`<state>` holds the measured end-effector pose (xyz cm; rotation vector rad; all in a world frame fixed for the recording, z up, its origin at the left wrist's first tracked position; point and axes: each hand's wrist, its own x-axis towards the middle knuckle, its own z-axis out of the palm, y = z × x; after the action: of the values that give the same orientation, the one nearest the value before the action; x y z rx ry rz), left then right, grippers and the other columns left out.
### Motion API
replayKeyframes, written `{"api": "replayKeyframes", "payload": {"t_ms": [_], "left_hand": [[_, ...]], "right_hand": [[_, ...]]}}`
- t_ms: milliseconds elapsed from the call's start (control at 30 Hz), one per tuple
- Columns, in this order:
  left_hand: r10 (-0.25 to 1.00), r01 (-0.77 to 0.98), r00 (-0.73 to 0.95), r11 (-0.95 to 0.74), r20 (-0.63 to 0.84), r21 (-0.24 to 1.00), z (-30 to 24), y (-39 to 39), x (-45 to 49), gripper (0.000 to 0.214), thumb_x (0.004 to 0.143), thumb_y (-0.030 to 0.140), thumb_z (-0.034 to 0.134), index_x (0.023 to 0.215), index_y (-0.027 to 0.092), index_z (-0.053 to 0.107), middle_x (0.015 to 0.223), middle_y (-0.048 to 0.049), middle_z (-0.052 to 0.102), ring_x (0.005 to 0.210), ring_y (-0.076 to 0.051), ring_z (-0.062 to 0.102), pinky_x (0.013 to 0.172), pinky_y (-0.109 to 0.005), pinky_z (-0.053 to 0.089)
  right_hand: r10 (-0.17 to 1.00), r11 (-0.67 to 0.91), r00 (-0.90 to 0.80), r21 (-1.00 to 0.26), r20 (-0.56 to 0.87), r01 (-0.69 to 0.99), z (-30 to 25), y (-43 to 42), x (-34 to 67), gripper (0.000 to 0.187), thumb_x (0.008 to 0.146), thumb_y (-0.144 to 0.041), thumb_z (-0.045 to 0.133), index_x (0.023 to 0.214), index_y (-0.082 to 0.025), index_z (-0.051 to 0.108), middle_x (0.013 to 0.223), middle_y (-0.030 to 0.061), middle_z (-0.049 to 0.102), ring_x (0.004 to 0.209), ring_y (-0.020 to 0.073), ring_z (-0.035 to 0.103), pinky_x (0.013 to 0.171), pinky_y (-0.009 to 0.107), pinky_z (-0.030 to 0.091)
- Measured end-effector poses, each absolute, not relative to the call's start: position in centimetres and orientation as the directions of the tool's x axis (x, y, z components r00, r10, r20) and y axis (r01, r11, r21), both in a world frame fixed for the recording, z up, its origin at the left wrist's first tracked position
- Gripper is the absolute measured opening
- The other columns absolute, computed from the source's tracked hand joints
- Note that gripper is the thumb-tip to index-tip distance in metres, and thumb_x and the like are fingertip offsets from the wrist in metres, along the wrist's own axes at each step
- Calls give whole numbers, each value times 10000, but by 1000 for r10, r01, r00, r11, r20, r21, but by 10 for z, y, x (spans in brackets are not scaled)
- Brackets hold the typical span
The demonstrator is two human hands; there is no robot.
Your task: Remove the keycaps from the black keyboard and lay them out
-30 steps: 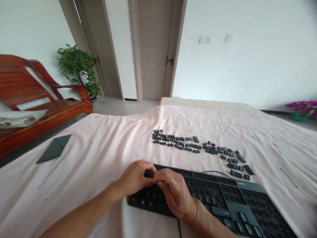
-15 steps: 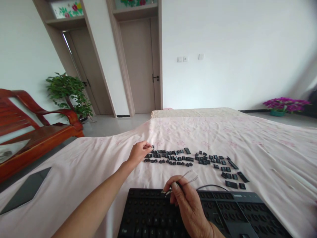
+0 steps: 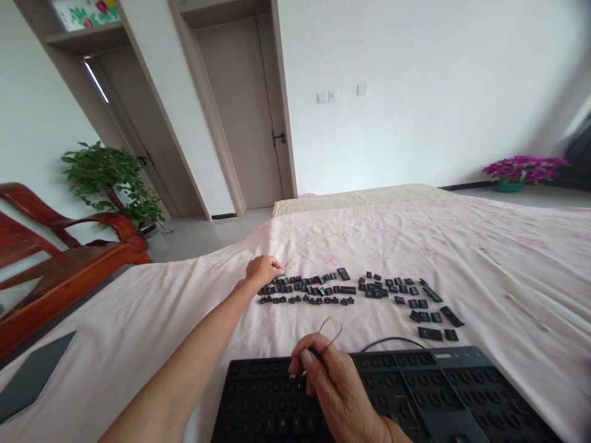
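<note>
Over the far left end of the loose black keycaps (image 3: 318,289), my left hand (image 3: 264,269) has its fingers pinched together; what is between the fingertips is hidden. The keycaps lie in rough rows on the cloth. My right hand (image 3: 330,378) is closed around a wire keycap puller (image 3: 333,329), its wire loops pointing up and away. That hand hovers above a black keyboard (image 3: 252,391). Most of the keyboard's key positions are bare, with a few keys showing near the bottom edge, partly hidden by the hand.
A pink flowered cloth (image 3: 489,271) covers the surface, with folds. A cotton swab-like stick (image 3: 529,311) lies at right. The keyboard's cable (image 3: 392,339) curves behind it. A dark flat panel (image 3: 34,375) rests at left, near a wooden bench (image 3: 106,258).
The view has turned slightly right and tilted. A keycap showed at my left fingertips earlier; now it cannot be made out. The puller's loops stand more upright in my right hand.
</note>
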<state>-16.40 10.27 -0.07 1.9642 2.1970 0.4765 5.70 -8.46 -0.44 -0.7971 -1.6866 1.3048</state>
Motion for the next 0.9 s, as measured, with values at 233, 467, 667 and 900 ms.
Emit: {"api": "replayKeyframes", "payload": {"t_ms": [233, 467, 667, 900], "left_hand": [[990, 938, -133, 111, 46, 330, 0, 105, -167, 195, 673, 395, 710, 841, 315, 769, 889, 2, 758, 835, -184, 664, 684, -235, 434], [990, 929, -128, 98, 61, 356, 2, 102, -170, 193, 702, 403, 686, 842, 302, 772, 889, 0, 757, 842, -190, 661, 663, -231, 412], [981, 907, -161, 103, 110, 408, 18, 79, -172, 323, 838, 448, 529, 782, 224, 756, 804, -16, 743, 818, -197, 659, 679, -238, 420], [952, 667, 70, -266, 297, 696, 29, -33, -165, 331, 888, 433, 511, 999, 202, 721, 970, -33, 732, 928, -183, 645, 848, -259, 458]], "right_hand": [[862, 273, -444, -962, 243, 4, -5, -84, 57, 323, 986, -420, 369, 895, -191, 577, 773, 27, 629, 568, 104, 523, 543, 224, 423], [884, 242, -400, -969, 240, -45, -2, -84, 56, 319, 978, -432, 389, 907, -188, 581, 782, 29, 631, 570, 103, 512, 537, 222, 429], [909, 226, -340, -971, 240, -81, -1, -86, 56, 286, 980, -414, 401, 940, -189, 574, 800, 30, 635, 584, 108, 504, 552, 228, 431], [854, 247, -449, -965, 261, -92, -2, -91, 55, 233, 980, -384, 420, 1061, -201, 539, 865, 34, 660, 614, 113, 527, 584, 238, 451]]}}
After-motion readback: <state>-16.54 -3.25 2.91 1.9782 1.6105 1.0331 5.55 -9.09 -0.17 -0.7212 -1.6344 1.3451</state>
